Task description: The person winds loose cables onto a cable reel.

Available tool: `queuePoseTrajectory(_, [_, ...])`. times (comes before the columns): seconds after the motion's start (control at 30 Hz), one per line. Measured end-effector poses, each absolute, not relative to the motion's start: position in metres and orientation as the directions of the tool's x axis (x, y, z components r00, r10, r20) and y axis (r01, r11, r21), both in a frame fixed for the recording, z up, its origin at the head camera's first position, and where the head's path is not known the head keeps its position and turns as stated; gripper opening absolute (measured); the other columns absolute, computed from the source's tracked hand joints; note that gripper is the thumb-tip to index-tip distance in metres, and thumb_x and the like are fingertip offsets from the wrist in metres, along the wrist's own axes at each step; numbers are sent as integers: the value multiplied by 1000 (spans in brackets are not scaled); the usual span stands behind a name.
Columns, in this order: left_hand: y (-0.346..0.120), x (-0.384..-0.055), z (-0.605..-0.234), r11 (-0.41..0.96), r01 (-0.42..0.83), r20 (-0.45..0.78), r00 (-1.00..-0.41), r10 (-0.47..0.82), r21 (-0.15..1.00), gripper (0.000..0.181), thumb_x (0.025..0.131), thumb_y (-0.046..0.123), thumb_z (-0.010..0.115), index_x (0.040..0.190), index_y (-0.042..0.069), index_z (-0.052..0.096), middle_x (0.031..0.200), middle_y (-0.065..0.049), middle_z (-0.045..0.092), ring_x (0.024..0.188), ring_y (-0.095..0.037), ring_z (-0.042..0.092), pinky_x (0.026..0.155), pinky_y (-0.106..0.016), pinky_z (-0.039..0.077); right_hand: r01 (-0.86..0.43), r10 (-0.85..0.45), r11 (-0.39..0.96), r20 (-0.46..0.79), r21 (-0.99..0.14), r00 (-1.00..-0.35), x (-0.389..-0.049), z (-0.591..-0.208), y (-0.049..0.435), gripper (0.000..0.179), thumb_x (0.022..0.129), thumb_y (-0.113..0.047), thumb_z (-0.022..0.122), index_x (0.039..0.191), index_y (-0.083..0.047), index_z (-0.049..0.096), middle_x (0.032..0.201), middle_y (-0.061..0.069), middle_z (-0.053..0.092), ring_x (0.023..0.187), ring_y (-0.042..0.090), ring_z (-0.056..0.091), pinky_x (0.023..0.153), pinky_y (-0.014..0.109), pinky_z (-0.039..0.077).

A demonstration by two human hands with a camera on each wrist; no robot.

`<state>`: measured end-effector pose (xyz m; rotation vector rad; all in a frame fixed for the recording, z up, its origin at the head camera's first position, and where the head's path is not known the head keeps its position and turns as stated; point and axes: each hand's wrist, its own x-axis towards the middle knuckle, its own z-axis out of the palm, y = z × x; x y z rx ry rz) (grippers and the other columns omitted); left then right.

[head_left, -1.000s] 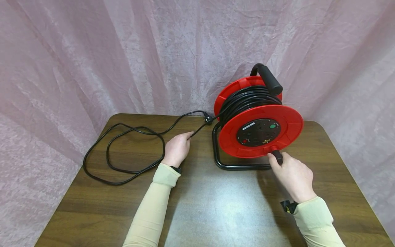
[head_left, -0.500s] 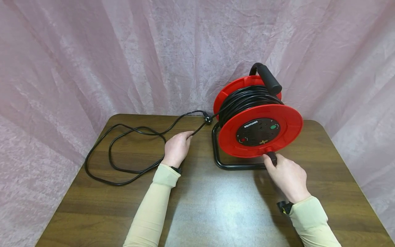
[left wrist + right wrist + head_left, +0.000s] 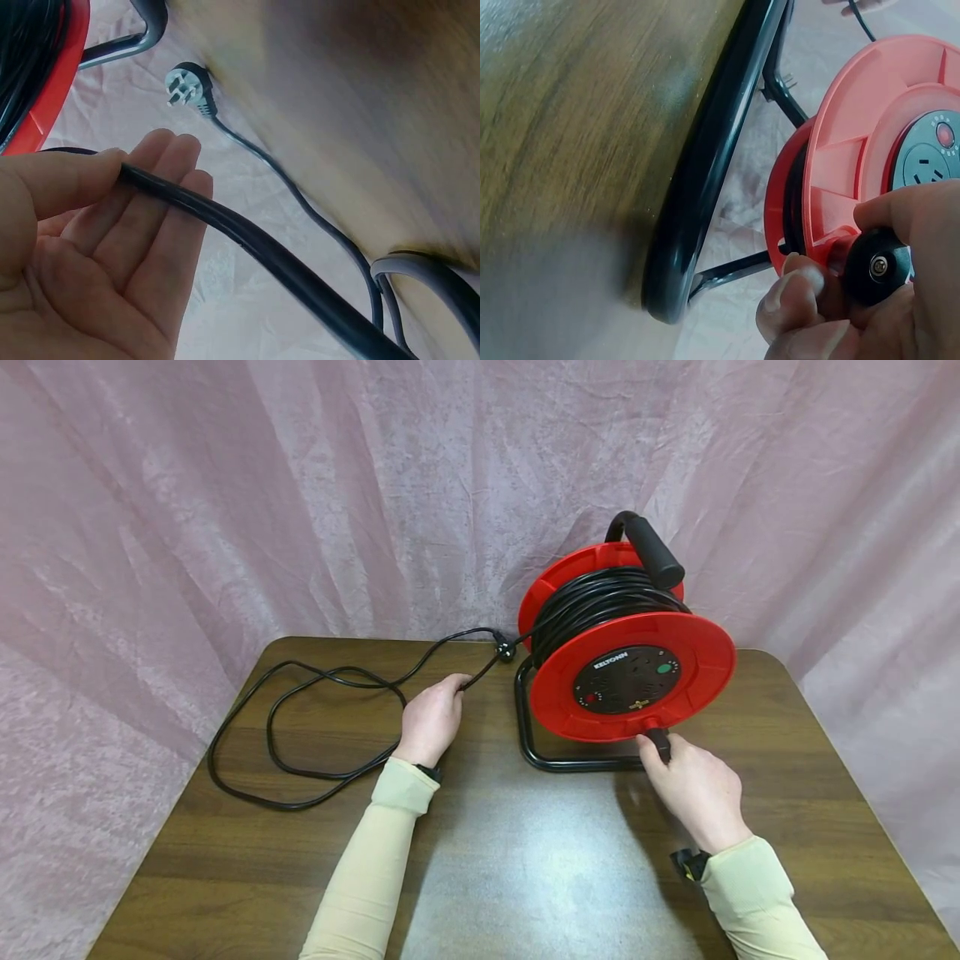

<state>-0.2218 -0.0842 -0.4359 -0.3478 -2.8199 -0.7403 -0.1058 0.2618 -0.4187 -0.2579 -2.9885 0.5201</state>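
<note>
A red cable reel (image 3: pixel 633 677) with black cable wound on its drum stands at the right of the table. My right hand (image 3: pixel 697 789) grips the black crank knob (image 3: pixel 658 743) at the lower edge of the reel's front disc; the right wrist view shows thumb and fingers around that knob (image 3: pixel 877 266). To the left, my left hand (image 3: pixel 431 720) pinches the black cable (image 3: pixel 247 240) between thumb and fingers, and the cable runs up from there to the drum. Loose loops of cable (image 3: pixel 300 774) lie left of this hand. The plug (image 3: pixel 506 649) rests near the table's back edge, prongs showing.
The reel's black tube frame (image 3: pixel 562 766) sits on the wooden table (image 3: pixel 225 877), with a carrying handle (image 3: pixel 654 553) on top. A pink curtain (image 3: pixel 435 502) hangs right behind the table's back edge.
My right hand and the crank knob have shifted slightly left, and the reel's disc has turned a little. The loose loops have drawn in slightly to the right. My left hand stays nearly in place.
</note>
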Motion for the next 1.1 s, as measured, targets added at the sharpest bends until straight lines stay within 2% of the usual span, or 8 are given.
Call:
queuePoseTrajectory(0.13, [-85,-222,-436,845,276,268,-949,164,458,24,103,12,62,125,15,73,106,-7,77,84,-28,73,66,-46,56,148,184,927,75,-344,-980,-106,-421,261,60,103,-63,37,74,-14,58,67,9,64,66,40,64,44,44,37])
queuePoseTrajectory(0.57, [-82,-223,-439,861,269,267,-950,163,432,25,103,15,63,125,18,74,108,-6,77,86,-28,74,65,-46,56,142,181,923,79,-358,-980,-105,-423,259,59,103,-62,38,73,-15,56,65,7,62,65,39,64,43,42,37])
queuePoseTrajectory(0.9, [-82,-222,-438,865,257,268,-952,149,432,24,104,21,64,124,20,76,110,-4,77,86,-28,74,62,-46,56,144,186,919,82,-367,-979,-105,-425,254,61,103,-61,39,72,-13,59,67,13,64,65,42,64,44,45,37])
queuePoseTrajectory(1.1, [-84,-222,-440,879,291,328,-930,167,378,24,104,20,63,123,19,76,102,-7,78,81,-33,73,64,-48,54,135,174,921,76,-365,-982,-106,-425,251,61,104,-59,39,71,-12,59,67,12,64,65,42,64,43,45,37])
